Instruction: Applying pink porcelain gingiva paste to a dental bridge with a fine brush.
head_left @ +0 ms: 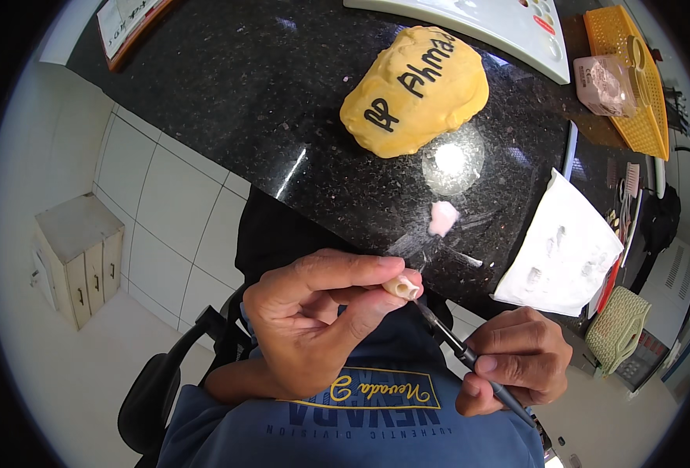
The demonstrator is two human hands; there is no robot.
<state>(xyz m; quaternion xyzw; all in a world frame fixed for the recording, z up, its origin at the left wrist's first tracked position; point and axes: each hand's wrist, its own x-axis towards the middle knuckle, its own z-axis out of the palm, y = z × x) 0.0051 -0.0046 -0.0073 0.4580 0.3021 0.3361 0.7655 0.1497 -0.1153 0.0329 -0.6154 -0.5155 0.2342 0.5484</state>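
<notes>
My left hand (pixel 306 312) is closed, pinching a small ivory-coloured dental crown (pixel 400 288) between thumb and fingertips, its hollow side showing. My right hand (pixel 526 360) grips a slim dark-handled brush (pixel 459 349), whose thin end points up and left, close to the crown. Whether the tip touches the crown, I cannot tell. Both hands are in front of my blue shirt, by the near edge of the black speckled counter (pixel 228 101). On the counter just beyond them lies a small pale pink blob (pixel 443 218) with whitish dust around it.
A yellow lump (pixel 415 90) with black handwriting sits farther back, with a white palette tray (pixel 509 31) behind it. To the right are a smudged white tissue (pixel 559 249), a pinkish jar (pixel 606 84), a yellow basket (pixel 645 101) and a green woven basket (pixel 616 331). A chair armrest (pixel 154 398) stands left.
</notes>
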